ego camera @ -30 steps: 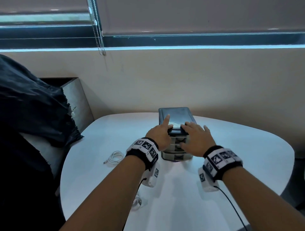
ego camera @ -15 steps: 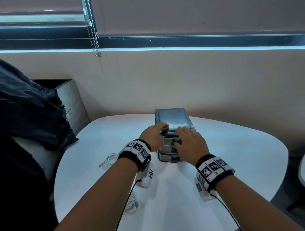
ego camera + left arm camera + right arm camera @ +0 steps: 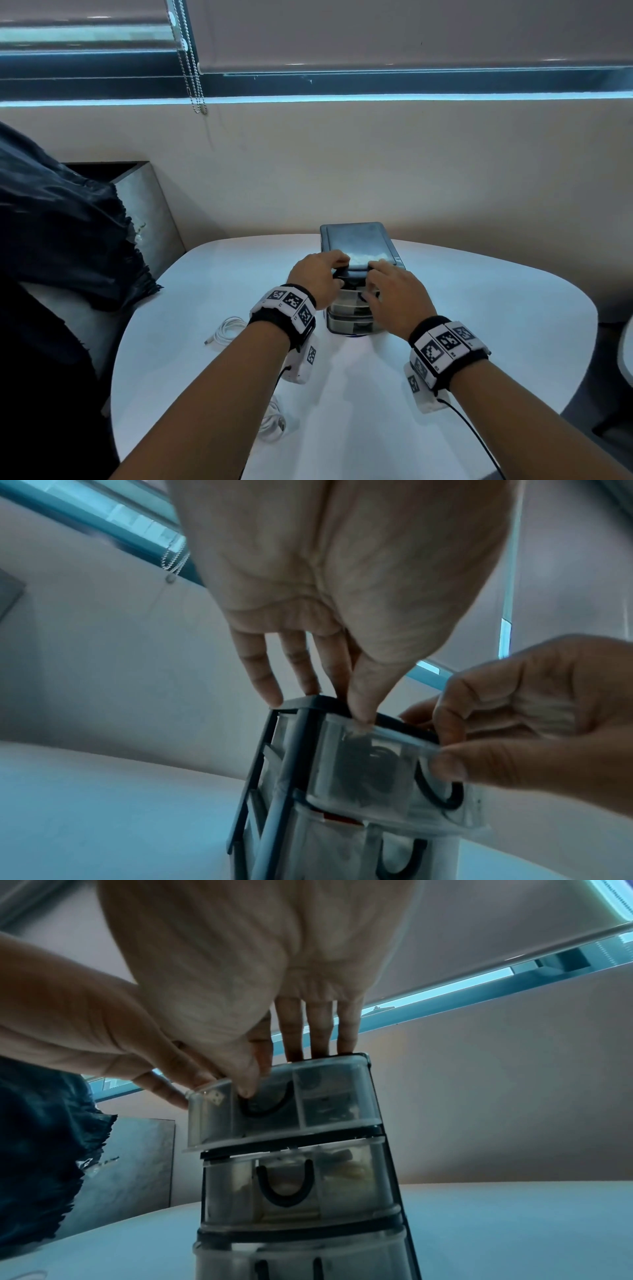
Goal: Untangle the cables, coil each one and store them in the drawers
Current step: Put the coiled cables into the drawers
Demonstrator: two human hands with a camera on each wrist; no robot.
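Clear plastic top drawer [image 3: 284, 1104], contents blurred, is pinched by the right hand [image 3: 394, 294]. Left hand [image 3: 317, 277] rests straight fingers on the dark drawer tower [image 3: 359, 240].

Both forearms stretch forward side by side, wrists banded. The left hand [image 3: 317, 275] is palm down — fingers [image 3: 262, 674] nearly straight, thumb tip on the rim of the top drawer [image 3: 329, 1096]. The right hand [image 3: 394, 298] pinches that drawer's front, thumb in its notch.
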